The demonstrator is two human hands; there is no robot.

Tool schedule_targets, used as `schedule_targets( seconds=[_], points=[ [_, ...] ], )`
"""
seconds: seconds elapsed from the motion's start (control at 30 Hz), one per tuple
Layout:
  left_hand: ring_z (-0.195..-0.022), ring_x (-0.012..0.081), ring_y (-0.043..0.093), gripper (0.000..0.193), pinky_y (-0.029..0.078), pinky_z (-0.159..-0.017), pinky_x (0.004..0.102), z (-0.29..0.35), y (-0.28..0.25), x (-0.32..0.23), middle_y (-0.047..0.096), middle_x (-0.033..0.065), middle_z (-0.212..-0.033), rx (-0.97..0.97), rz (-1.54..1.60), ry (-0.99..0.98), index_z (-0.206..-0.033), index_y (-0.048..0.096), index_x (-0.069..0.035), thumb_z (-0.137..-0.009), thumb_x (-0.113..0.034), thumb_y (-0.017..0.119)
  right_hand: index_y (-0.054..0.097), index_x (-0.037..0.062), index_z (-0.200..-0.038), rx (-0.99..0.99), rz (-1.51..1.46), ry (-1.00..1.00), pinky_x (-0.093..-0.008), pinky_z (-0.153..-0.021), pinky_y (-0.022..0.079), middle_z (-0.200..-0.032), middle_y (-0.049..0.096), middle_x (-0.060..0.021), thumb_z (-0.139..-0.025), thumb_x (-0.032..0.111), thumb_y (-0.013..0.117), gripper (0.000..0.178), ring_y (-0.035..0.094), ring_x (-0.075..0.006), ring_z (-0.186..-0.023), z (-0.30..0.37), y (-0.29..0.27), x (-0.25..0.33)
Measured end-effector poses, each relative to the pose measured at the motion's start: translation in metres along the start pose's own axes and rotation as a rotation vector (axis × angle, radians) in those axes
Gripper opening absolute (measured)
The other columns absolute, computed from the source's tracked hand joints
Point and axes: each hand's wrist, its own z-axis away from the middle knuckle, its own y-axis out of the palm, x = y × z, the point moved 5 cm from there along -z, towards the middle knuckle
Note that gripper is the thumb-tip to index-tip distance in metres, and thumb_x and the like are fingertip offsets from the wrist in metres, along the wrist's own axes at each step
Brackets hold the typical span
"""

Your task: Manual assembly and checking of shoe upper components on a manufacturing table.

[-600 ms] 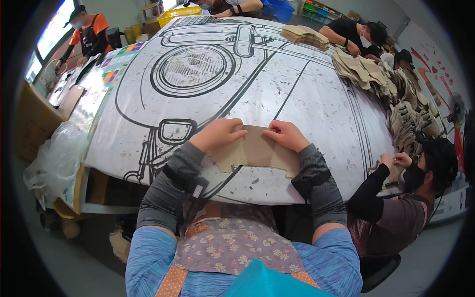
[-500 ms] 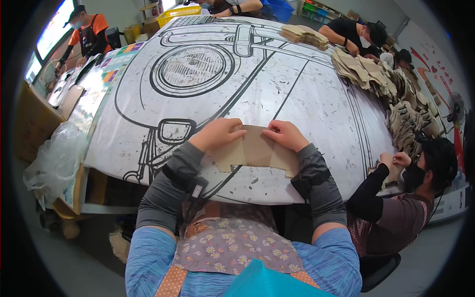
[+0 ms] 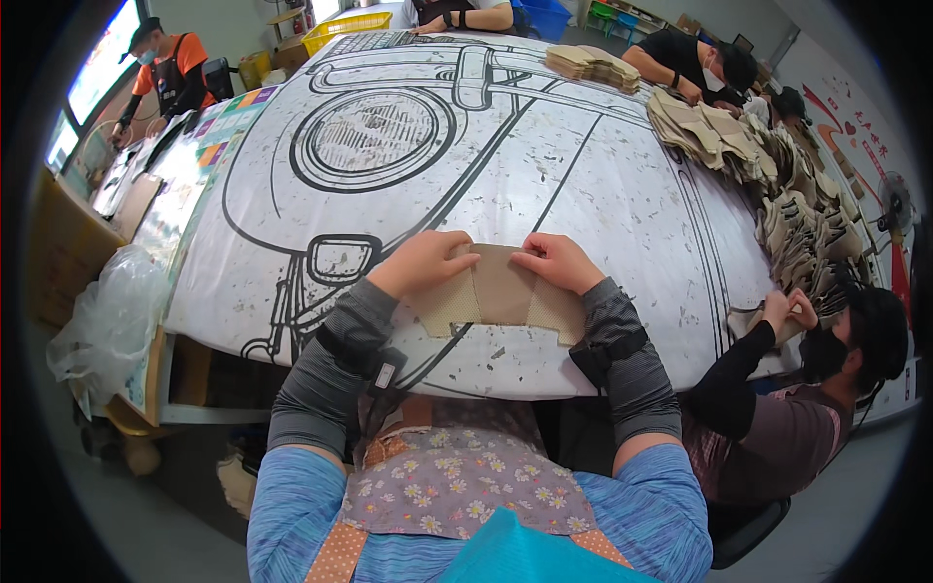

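Note:
A beige fabric piece [image 3: 501,288] with a smooth tan middle panel and textured mesh-like side panels is spread just above the near part of the table. My left hand [image 3: 426,264] pinches its top edge on the left, thumb in front and fingers behind. On the right, my right hand [image 3: 560,262] grips the same top edge in a pinch. The piece hangs toward me, its lower edge notched and its side panels flaring out beneath my palms. My fingertips behind the edge are hidden.
The big table [image 3: 622,194] wears a white cover with black line drawing. Stacked beige pieces [image 3: 591,68] lie at its far side; a long heap of pieces [image 3: 797,214] runs along the right. A co-worker [image 3: 777,418] sits close at my right. A plastic bag [image 3: 112,321] hangs at left.
My hands and the fabric piece stay nearly still. The co-worker at my right has raised both hands, holding a beige piece. The person across the table has leaned back.

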Motion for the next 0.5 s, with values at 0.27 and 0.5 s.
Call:
schedule_targets(
  seconds=[0.27,0.5],
  points=[
    [-0.073,0.0335,0.065,0.038,0.049,-0.066,0.0393,0.0009,0.0006,0.0023,0.066,0.0188,-0.079,-0.028,0.001,0.021,-0.107,0.066,-0.004,-0.091,-0.038,0.063,0.066,0.0016,-0.091,0.020,0.019,0.007,-0.0287,-0.064,0.047,-0.074,0.065,-0.0058,-0.090,0.036,0.069,0.035,0.056,-0.0130,-0.067,-0.0020,0.0005,-0.0020],
    [-0.073,0.0334,0.065,0.036,0.049,-0.067,0.0388,0.0039,-0.0025,0.0002,0.066,0.0186,-0.077,-0.005,-0.001,-0.012,-0.107,0.066,-0.003,-0.091,-0.036,0.064,0.066,0.0015,-0.093,0.004,-0.004,0.013,-0.0282,-0.064,0.047,-0.074,0.064,-0.0035,-0.090,0.035,0.070,0.034,0.055,-0.0116,-0.068,-0.0001,0.0038,0.0000]
  ],
)
